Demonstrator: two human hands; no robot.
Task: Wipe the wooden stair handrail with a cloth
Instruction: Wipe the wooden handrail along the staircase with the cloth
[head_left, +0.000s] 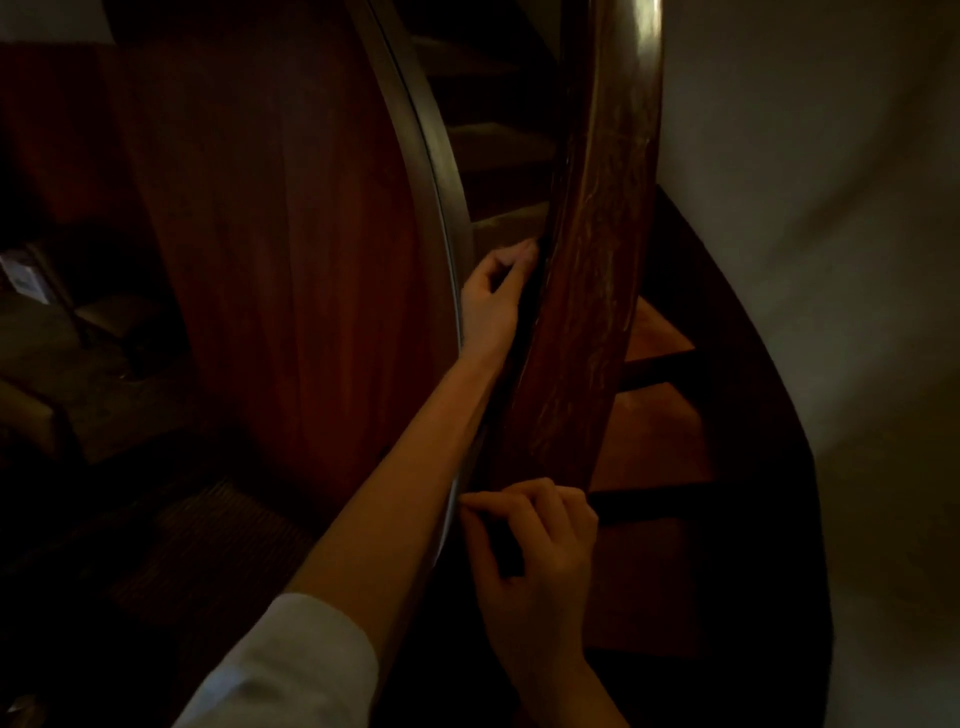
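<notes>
The handrail (592, 291) ran up the middle of the dim stairwell, a broad, rounded length of dark wood. It twisted gently as it climbed above the steps (660, 332), between a curved reddish panel (291, 260) and the pale wall (805, 208). Its varnish caught a soft gleam near the top, and faint pale streaks followed the grain lower down. It looked smooth, hard and rather slippery. Being fixed, it would not give under pressure, so I judged the wiping would need a firm hold wrapped over the crown and drawn along its length, following the twist. The left hand (493, 301), reaching out of a white sleeve (291, 665), lay against the rail's left edge partway up. Its grip was curled, fingertips tucked to the lip of the wood as if hooked round it. The right hand (535, 530) sat at the near, lower end of the rail with its fingers bent over and the thumb drawn in. There was something dark beneath them, but in that light I could not tell whether it pinched the cloth, the rail or only shadow. The cloth itself I could not make out anywhere. If it was there, it would be soft and limp and best bunched into the palm. A thin band of dull metal trim (431, 156) edged the panel, cool-looking beside the warm grain, and the treads below showed flat, orange-brown wood.
</notes>
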